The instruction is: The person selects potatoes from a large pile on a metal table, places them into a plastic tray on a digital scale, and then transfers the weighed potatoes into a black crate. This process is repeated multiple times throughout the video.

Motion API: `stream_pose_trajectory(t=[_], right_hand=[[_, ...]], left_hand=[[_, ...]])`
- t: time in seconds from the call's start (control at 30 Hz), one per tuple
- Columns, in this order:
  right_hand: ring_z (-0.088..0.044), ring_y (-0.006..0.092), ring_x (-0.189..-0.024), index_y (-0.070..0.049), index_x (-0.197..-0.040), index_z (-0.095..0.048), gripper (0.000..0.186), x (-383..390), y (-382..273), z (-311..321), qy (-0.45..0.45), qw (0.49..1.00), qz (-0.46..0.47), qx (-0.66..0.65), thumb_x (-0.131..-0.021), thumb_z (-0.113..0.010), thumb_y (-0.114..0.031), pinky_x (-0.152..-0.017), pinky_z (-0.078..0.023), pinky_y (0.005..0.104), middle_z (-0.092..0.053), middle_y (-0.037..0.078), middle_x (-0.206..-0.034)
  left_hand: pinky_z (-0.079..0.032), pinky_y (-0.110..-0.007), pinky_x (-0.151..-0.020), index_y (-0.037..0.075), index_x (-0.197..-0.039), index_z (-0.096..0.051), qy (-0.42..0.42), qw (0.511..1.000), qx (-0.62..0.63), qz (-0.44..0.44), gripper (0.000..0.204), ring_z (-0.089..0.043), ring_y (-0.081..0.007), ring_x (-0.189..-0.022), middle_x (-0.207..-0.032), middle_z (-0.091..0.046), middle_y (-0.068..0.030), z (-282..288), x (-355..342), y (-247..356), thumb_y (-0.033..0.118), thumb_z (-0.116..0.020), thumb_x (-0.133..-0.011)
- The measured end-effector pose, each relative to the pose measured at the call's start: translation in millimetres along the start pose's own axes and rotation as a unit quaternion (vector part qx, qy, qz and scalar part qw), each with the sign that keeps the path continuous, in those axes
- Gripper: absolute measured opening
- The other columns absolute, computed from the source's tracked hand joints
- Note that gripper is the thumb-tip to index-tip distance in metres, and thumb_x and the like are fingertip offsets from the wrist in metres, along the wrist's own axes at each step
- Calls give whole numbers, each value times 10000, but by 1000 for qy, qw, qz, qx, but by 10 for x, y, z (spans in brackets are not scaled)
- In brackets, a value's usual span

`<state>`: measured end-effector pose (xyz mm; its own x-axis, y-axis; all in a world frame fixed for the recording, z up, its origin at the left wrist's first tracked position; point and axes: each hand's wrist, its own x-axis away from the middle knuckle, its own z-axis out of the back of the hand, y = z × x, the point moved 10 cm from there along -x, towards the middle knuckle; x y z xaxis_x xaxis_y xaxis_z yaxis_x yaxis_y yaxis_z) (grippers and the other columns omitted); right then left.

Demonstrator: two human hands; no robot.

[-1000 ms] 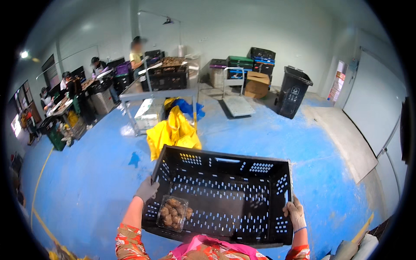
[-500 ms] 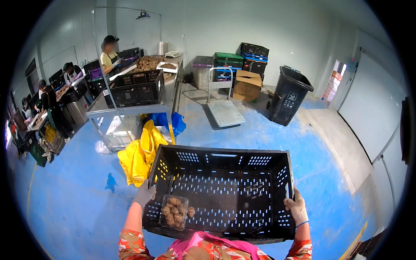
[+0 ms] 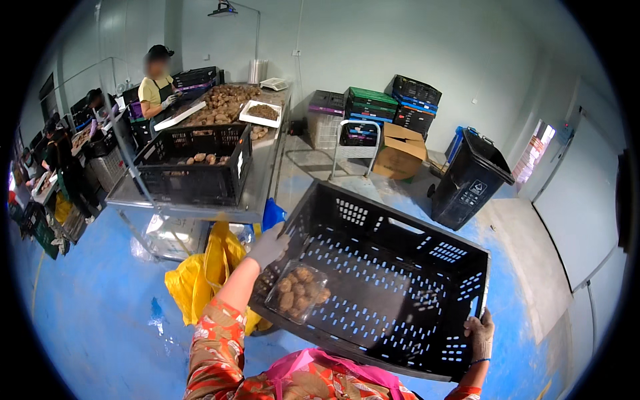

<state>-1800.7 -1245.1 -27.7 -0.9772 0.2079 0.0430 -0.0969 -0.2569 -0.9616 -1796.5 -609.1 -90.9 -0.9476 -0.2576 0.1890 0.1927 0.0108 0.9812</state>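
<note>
A large black plastic crate [image 3: 383, 287] with a slotted floor is held in front of me, slanting so that its left end lies farther away and its right end closer. My left hand [image 3: 269, 245], in a pale glove, is closed on the left end wall. The right end wall is gripped by my gloved right hand [image 3: 480, 333] at the handle slot. In the crate's near left corner lies a clear plastic box [image 3: 298, 292] filled with brown, lumpy, round produce; one loose piece seems to touch its right side.
Ahead on the left is a metal table [image 3: 257, 200] with another black crate [image 3: 187, 180], a white tray [image 3: 261, 113] and heaped brown produce [image 3: 230, 100]. A yellow cloth [image 3: 207, 273] hangs below. A person [image 3: 159, 87] works there. A trolley [image 3: 357, 150], cardboard box [image 3: 400, 153] and black bin [image 3: 472, 179] stand beyond.
The crate has turned clockwise, its left end going up and away and its right end coming down. Both hands moved with it, still gripping. The table now appears nearer.
</note>
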Motion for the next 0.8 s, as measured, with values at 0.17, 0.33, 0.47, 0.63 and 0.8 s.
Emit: stream_pose_trajectory(t=[0.17, 0.33, 0.47, 0.63, 0.8], right_hand=[[-510, 101, -483, -9, -1336, -458, 501, -1282, -20, -572, 45, 999, 0, -15, -838, -504, 18, -400, -403, 229, -552, 24, -671], [-511, 102, -487, -14, -1316, -482, 492, -1944, -87, -1143, 60, 997, -42, -3, -826, -471, 21, -410, -412, 228, -554, 20, -688], [-517, 98, -525, -7, -1362, -446, 507, -2736, -290, -1714, 24, 999, -48, -3, -857, -495, 0, -438, -422, 224, -556, 25, -725], [-540, 108, -565, 34, -1393, -391, 631, -3620, -820, -2529, -22, 1000, 8, -13, -815, -604, -101, -477, -422, 221, -603, 63, -779], [-551, 120, -576, 38, -1413, -365, 758, -3808, -924, -2648, -47, 989, 90, -103, -753, -661, -189, -497, -432, 212, -653, 106, -819]], left_hand=[[-357, -239, -440, 90, -1291, -457, -44, 999, -11, -3, 360, -445, -88, -502, -691, -503, -18, -154, -1793, 271, 118, -502, -935], [-366, -259, -449, 135, -1416, -337, -77, 996, 2, 51, 505, -447, -109, -518, -723, -500, -32, -85, -2821, 20, 100, -485, -935], [-379, -262, -446, 147, -1430, -336, -33, 997, -21, 61, 498, -453, -110, -516, -722, -504, -27, 283, -3495, 291, 111, -486, -956], [-354, -259, -408, 120, -1382, -398, 11, 999, -14, 29, 458, -437, -109, -477, -700, -487, -37, 714, -4444, 852, 97, -494, -935], [-354, -250, -420, 138, -1419, -378, 46, 999, -18, -9, 491, -430, -99, -492, -681, -477, -19, 775, -4513, 1082, 80, -479, -942]])
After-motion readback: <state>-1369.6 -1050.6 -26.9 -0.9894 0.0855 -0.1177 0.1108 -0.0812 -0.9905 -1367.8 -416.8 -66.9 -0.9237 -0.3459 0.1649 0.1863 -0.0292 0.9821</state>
